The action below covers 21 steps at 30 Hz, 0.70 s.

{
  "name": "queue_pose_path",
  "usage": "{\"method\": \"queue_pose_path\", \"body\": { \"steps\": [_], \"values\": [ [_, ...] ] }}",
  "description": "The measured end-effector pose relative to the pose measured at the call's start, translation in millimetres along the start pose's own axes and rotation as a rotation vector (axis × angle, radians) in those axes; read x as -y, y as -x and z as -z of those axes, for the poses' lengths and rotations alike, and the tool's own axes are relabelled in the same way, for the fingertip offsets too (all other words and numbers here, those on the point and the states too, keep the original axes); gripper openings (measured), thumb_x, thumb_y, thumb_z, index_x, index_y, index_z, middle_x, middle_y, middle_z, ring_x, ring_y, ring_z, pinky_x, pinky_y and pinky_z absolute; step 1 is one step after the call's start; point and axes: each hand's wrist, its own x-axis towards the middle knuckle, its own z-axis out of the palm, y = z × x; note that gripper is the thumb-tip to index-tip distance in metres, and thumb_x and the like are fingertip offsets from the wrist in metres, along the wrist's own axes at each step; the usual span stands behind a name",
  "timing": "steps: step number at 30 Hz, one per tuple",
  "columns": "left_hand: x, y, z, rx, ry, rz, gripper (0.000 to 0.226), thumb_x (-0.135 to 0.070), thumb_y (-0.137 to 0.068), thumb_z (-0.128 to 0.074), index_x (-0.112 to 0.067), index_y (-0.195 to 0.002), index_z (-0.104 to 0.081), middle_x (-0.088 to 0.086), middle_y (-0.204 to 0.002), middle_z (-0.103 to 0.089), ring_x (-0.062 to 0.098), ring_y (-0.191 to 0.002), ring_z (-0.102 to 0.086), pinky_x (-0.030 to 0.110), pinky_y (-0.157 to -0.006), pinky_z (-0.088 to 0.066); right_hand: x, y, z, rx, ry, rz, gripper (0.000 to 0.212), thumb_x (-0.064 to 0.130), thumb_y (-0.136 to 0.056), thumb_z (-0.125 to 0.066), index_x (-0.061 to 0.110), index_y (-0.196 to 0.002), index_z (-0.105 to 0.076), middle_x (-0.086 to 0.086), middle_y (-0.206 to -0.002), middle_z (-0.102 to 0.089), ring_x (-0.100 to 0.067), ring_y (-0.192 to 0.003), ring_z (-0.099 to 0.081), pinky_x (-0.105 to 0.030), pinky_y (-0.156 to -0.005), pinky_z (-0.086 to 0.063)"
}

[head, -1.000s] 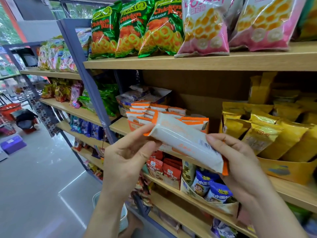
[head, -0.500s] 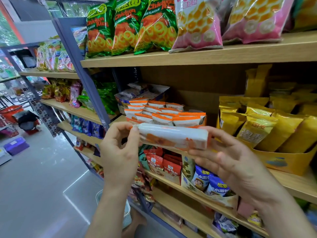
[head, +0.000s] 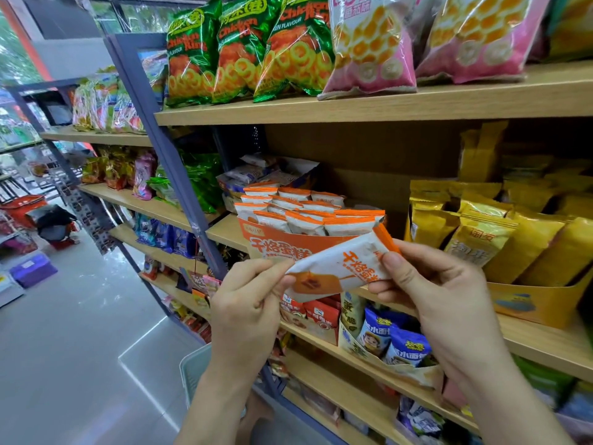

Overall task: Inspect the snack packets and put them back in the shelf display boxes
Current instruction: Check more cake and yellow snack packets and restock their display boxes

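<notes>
Your left hand [head: 247, 303] pinches the packet [head: 333, 266] at its eight o'clock end. Your right hand [head: 446, 293] grips its two o'clock end (printed side facing you), in front of the orange display box [head: 272, 242].

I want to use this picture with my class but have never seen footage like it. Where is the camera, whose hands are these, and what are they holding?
There is no machine here. The one picture comes from a wide-angle camera worn on a person's head, looking forward and down, so both hands are the wearer's own. The left hand pinches the lower end of a white and orange snack packet; the right hand pinches its upper end. Behind it, on a wooden shelf, stands an orange display box full of matching packets. Yellow packets stand to the right; green bags and pink bags sit on the shelf above.
</notes>
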Motion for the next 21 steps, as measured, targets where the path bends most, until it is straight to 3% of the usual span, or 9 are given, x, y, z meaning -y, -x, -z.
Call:
{"method": "queue_pose_path", "body": {
  "steps": [5,10,15,21],
  "values": [
    [2.2,1.5,-0.6,0.001,-0.026,-0.028,0.028,-0.023,-0.093,-0.057,-0.005,-0.108,-0.073,0.000,-0.099,-0.067,0.012,-0.093,-0.061,0.024,-0.076,-0.055,-2.4,0.6,-1.2,-0.025,0.010,-0.006,0.022,0.024,-0.073,-0.065,0.029,-0.093,-0.071,-0.003,-0.079,-0.076,-0.018,-0.066,-0.073,-0.020,-0.056,-0.058],
    [-1.3,1.1,-1.1,0.028,-0.069,-0.040,0.027,-0.023,-0.090,-0.061,-0.009,-0.108,-0.074,0.000,-0.108,-0.065,0.014,-0.104,-0.057,0.024,-0.087,-0.050,-3.2,2.6,-2.7,-0.061,0.046,0.016,0.020,0.028,-0.073,-0.066,0.032,-0.091,-0.071,0.000,-0.078,-0.076,-0.018,-0.067,-0.072,-0.022,-0.056,-0.059],
    [-17.5,-1.0,-0.5,0.105,0.051,-0.018,0.037,-0.033,-0.088,-0.062,-0.012,-0.118,-0.069,-0.005,-0.114,-0.066,0.007,-0.107,-0.061,0.022,-0.084,-0.055,-2.5,5.0,-7.3,-0.088,0.072,0.048,0.018,0.030,-0.074,-0.066,0.032,-0.091,-0.071,0.002,-0.075,-0.075,-0.016,-0.064,-0.071,-0.021,-0.055,-0.058],
    [-24.3,-0.2,0.1,0.000,0.104,0.039,0.025,-0.025,-0.086,-0.066,-0.014,-0.105,-0.075,-0.008,-0.102,-0.068,0.009,-0.098,-0.064,0.026,-0.076,-0.056,-5.0,13.3,-14.3,-0.068,0.100,0.052,0.018,0.032,-0.072,-0.066,0.033,-0.090,-0.070,0.005,-0.076,-0.075,-0.014,-0.066,-0.071,-0.020,-0.055,-0.057]
  ]
}}
